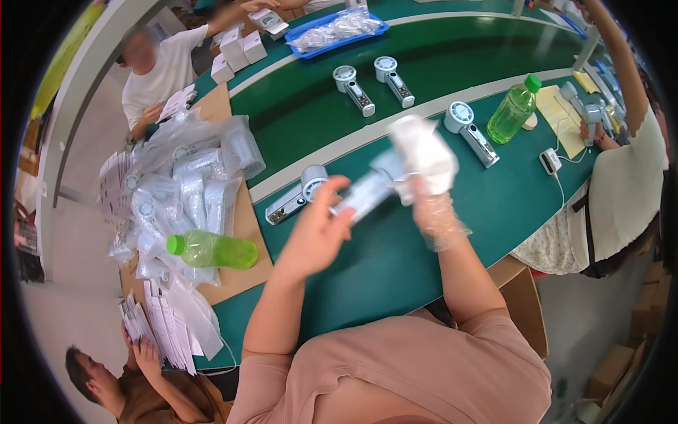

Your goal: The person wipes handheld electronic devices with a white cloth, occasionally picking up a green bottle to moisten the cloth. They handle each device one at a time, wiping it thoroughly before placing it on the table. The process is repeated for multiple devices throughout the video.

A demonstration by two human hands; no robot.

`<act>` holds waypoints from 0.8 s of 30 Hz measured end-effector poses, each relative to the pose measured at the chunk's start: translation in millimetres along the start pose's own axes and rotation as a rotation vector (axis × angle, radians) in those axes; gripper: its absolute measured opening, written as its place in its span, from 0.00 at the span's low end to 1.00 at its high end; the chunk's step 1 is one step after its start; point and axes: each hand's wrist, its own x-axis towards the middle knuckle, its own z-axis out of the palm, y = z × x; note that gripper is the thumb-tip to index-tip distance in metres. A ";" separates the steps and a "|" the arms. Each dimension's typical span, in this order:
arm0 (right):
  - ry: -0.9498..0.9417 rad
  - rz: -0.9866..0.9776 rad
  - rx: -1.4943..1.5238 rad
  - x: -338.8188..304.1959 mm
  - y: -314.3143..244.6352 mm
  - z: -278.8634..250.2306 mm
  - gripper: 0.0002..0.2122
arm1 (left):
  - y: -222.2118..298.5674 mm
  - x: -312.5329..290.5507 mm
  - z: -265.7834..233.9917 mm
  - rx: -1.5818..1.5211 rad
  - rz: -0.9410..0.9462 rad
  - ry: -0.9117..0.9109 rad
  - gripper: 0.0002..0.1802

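Over the green table, my left hand [316, 232] pinches the end of a pale handheld fan [369, 194], smeared by motion. My right hand [432, 212], in a clear plastic glove, is closed on a crumpled white cloth [427, 152]. The cloth covers the upper end of the held fan, so its head is mostly hidden. Just beyond my left hand a second handheld fan [288, 205] lies on the table, its round head partly behind my fingers. A third fan [472, 136] rests to the right of the cloth.
Two more fans [359, 97] lie on the green belt [304, 106]. Bagged fans [191, 177] pile up on cardboard at left, with a green bottle [219, 251] on them. Another green bottle [513, 112] stands at right. Co-workers sit left and right; a blue tray [337, 35] is far off.
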 end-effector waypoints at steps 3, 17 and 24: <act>-0.157 0.055 -0.235 2.9 -27.1 0.9 0.23 | -5.0 -4.0 22.9 0.300 0.436 0.004 0.22; 0.048 0.541 0.697 -1.9 2.1 -1.1 0.17 | 29.2 80.0 1.3 0.476 0.295 0.344 0.20; 0.150 0.542 0.676 0.8 -18.0 0.2 0.15 | -89.9 170.1 -156.4 1.051 -0.672 0.689 0.29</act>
